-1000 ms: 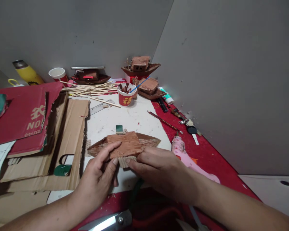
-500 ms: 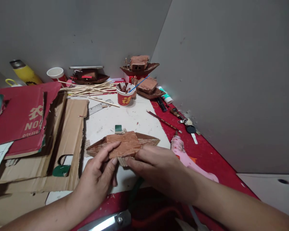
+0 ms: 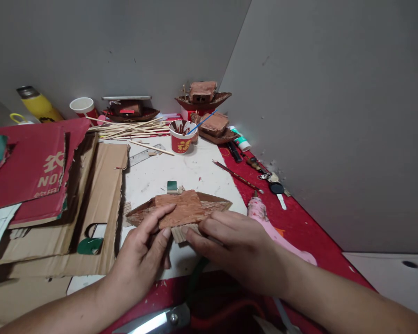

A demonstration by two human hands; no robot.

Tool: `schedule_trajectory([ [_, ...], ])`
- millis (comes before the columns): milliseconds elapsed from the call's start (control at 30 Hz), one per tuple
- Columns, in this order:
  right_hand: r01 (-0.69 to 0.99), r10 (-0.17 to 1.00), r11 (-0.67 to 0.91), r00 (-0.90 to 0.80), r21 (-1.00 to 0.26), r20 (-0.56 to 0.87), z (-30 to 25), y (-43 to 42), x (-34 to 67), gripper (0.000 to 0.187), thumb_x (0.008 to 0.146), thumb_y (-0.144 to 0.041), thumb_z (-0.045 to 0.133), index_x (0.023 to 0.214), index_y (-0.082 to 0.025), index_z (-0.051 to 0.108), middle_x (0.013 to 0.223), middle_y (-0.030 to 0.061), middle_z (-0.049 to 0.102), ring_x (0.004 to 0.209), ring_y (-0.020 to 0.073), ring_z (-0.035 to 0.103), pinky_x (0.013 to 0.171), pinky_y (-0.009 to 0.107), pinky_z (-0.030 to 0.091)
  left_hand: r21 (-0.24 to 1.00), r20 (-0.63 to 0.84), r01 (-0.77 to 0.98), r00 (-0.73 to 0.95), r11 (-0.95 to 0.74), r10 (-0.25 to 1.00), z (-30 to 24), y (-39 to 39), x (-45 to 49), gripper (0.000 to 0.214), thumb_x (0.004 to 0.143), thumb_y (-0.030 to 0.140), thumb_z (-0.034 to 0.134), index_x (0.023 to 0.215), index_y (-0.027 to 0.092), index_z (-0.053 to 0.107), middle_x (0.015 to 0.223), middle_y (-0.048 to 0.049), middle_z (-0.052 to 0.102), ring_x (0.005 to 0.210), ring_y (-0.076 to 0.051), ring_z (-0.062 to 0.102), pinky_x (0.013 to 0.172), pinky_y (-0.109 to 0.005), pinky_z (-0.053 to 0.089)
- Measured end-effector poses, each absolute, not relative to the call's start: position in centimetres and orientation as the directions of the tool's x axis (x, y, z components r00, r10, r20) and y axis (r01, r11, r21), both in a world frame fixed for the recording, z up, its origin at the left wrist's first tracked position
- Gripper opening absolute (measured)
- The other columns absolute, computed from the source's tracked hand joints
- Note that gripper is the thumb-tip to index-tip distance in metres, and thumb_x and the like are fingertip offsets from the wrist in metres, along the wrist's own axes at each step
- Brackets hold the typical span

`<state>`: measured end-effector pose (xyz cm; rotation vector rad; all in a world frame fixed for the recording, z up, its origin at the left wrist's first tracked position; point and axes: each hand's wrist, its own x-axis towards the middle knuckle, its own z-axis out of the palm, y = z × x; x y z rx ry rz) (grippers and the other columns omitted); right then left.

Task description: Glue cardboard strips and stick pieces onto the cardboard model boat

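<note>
A brown model boat with a flat reddish-brown cardboard roof lies across the white sheet in front of me. My left hand grips its near side, index finger on top of the roof and thumb at the lower edge. My right hand pinches a small strip of corrugated cardboard against the boat's near edge, just under the roof. The fingertips partly cover this strip. Behind the boat is a small green-topped cardboard scrap.
Cardboard sheets pile up at left. A red paper cup with brown paint stands behind, near wooden sticks and other model boats. A pink glue gun, pencil and keys lie right; scissors are at the front.
My right hand has shifted slightly right and down, and more of the corrugated strip shows below the roof. My left hand keeps its hold on the boat.
</note>
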<state>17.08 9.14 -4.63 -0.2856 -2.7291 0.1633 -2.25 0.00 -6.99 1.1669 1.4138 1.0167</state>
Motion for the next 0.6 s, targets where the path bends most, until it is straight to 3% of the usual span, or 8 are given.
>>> schedule_trajectory([
  [200,0.193,0.225,0.974,-0.872,-0.116,0.435,-4.67,8.90,16.78,0.033,0.102,-0.016,0.035,0.097,-0.013,0.067,0.068,0.0022,0.062,0.059,0.0145,0.047,0.056,0.030,0.033,0.959,-0.226,0.160,-0.059,0.233,0.972,-6.58,-0.03,-2.36,0.047,0.096,0.043,0.044,0.139,0.025,0.043,0.065,0.0031,0.057,0.056,-0.013,0.057,0.056,-0.023,0.045],
  [467,0.205,0.227,0.974,-0.864,-0.098,0.449,-4.62,8.82,16.60,0.036,0.102,-0.016,0.033,0.090,-0.014,0.067,0.066,0.0018,0.062,0.059,0.0142,0.048,0.056,0.030,0.032,0.948,-0.274,0.152,-0.068,0.281,0.959,-7.12,-0.17,-2.01,0.077,0.079,0.043,0.070,0.145,0.025,0.036,0.053,0.0078,0.047,0.047,-0.010,0.041,0.046,-0.020,0.034],
  [600,0.184,0.210,0.978,-0.854,-0.101,0.475,-5.02,8.95,16.56,0.036,0.102,-0.017,0.033,0.092,-0.012,0.068,0.066,0.0023,0.061,0.059,0.0150,0.047,0.055,0.031,0.030,0.949,-0.243,0.186,-0.080,0.254,0.967,-7.43,-0.03,-1.97,0.069,0.082,0.040,0.067,0.144,0.023,0.039,0.051,0.0090,0.043,0.046,-0.009,0.037,0.046,-0.020,0.032],
])
